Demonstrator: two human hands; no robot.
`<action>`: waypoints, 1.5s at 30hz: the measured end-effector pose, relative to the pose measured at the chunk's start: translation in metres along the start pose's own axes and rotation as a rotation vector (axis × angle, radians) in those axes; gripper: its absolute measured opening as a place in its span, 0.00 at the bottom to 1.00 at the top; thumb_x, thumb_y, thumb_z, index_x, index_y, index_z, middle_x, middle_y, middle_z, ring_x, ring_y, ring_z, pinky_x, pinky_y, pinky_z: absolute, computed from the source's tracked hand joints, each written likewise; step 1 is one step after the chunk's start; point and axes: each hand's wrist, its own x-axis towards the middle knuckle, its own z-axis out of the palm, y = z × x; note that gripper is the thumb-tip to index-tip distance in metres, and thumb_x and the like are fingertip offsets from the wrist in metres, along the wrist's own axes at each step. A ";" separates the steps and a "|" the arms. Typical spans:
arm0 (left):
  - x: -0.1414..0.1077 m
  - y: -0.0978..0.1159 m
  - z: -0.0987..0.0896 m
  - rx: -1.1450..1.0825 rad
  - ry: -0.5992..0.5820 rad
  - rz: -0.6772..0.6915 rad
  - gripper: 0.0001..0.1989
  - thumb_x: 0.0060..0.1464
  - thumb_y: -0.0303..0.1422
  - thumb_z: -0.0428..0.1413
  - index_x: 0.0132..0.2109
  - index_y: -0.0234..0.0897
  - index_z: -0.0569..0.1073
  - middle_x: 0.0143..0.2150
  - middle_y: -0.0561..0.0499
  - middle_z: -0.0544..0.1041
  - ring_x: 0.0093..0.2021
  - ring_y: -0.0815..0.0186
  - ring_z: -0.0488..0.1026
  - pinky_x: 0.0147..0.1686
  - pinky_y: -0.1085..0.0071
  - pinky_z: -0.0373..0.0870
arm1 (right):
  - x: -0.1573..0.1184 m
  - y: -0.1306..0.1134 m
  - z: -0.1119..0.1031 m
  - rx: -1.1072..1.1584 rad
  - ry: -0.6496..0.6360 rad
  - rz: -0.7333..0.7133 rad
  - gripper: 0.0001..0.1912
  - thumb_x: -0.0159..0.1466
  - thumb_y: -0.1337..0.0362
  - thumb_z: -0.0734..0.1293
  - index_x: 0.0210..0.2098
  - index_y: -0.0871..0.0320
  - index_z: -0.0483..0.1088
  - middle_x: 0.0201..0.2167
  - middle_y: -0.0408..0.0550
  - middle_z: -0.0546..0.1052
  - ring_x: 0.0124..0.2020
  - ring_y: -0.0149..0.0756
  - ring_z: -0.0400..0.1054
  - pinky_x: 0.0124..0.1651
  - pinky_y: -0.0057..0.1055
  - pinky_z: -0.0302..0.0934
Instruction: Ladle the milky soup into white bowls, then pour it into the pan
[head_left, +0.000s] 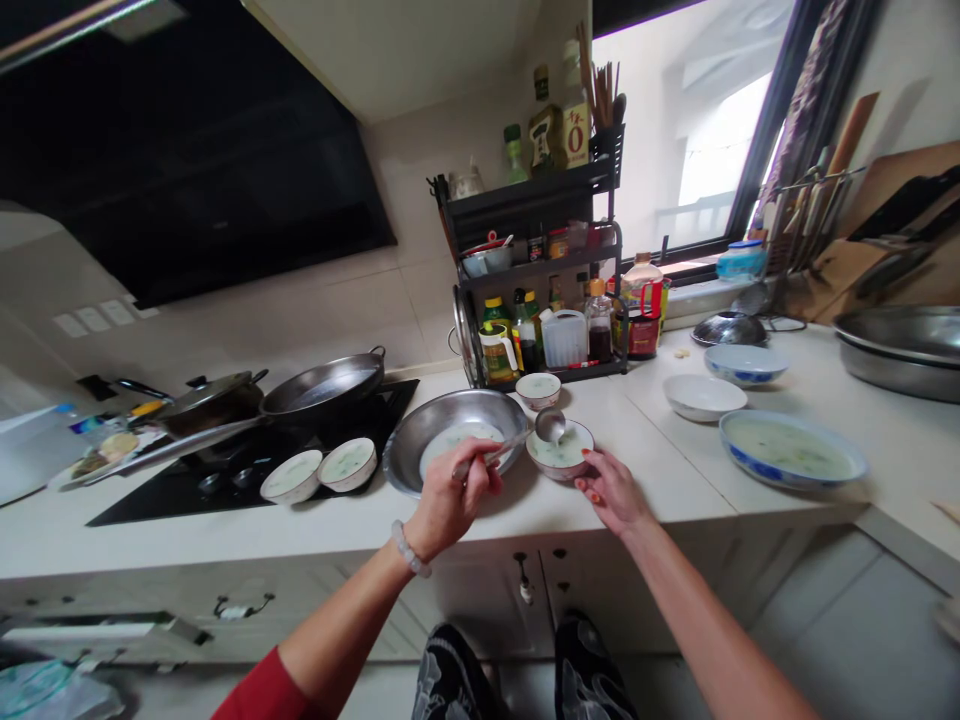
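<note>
My left hand (466,483) is closed round the handle of a metal ladle (551,426). The ladle's bowl hangs over a small patterned bowl (561,462) that holds pale soup with green bits. My right hand (611,490) holds that bowl by its right rim, thumb and fingers against the side. Just left of it sits a wide steel basin (409,440) with more of the pale soup inside, partly hidden by my left hand. Behind stands another small bowl (538,390) with soup in it.
Two filled bowls (291,478) stand by the stove (225,485), which carries a wok (326,385) and a lidded pan (214,400). A spice rack (536,277) rises behind. To the right are a blue-rimmed soup dish (791,450), a white bowl (703,398) and a steel pan (900,355).
</note>
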 end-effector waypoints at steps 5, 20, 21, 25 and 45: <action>0.011 -0.010 -0.008 -0.347 0.332 -0.392 0.13 0.56 0.37 0.53 0.42 0.30 0.73 0.22 0.49 0.77 0.22 0.64 0.75 0.25 0.70 0.73 | -0.001 0.000 0.000 0.001 0.010 -0.002 0.19 0.43 0.59 0.77 0.30 0.59 0.69 0.22 0.44 0.72 0.16 0.26 0.63 0.13 0.18 0.42; -0.003 -0.056 -0.066 -0.018 0.484 -0.533 0.11 0.51 0.35 0.51 0.37 0.33 0.73 0.20 0.49 0.76 0.20 0.60 0.76 0.23 0.69 0.72 | 0.000 0.000 0.001 0.000 0.011 -0.008 0.19 0.43 0.60 0.78 0.29 0.58 0.68 0.22 0.42 0.72 0.15 0.25 0.63 0.12 0.17 0.42; -0.004 -0.055 -0.064 0.032 0.451 -0.526 0.11 0.51 0.36 0.51 0.37 0.34 0.73 0.19 0.49 0.76 0.20 0.61 0.76 0.22 0.69 0.72 | 0.000 0.000 0.001 0.000 0.013 -0.005 0.19 0.42 0.60 0.78 0.29 0.58 0.68 0.21 0.42 0.72 0.15 0.25 0.63 0.12 0.17 0.42; -0.006 -0.056 -0.051 0.095 0.366 -0.480 0.12 0.53 0.38 0.51 0.39 0.34 0.72 0.20 0.50 0.77 0.20 0.62 0.76 0.21 0.71 0.72 | 0.001 0.001 0.000 0.005 0.020 0.002 0.20 0.42 0.60 0.78 0.29 0.59 0.69 0.22 0.43 0.73 0.16 0.25 0.63 0.12 0.17 0.43; 0.013 -0.056 -0.062 -0.361 0.705 -0.731 0.07 0.52 0.24 0.49 0.32 0.30 0.72 0.19 0.49 0.75 0.19 0.69 0.73 0.23 0.75 0.71 | 0.000 -0.001 0.000 -0.009 -0.004 0.003 0.19 0.44 0.59 0.78 0.30 0.58 0.69 0.22 0.43 0.72 0.16 0.25 0.62 0.12 0.18 0.43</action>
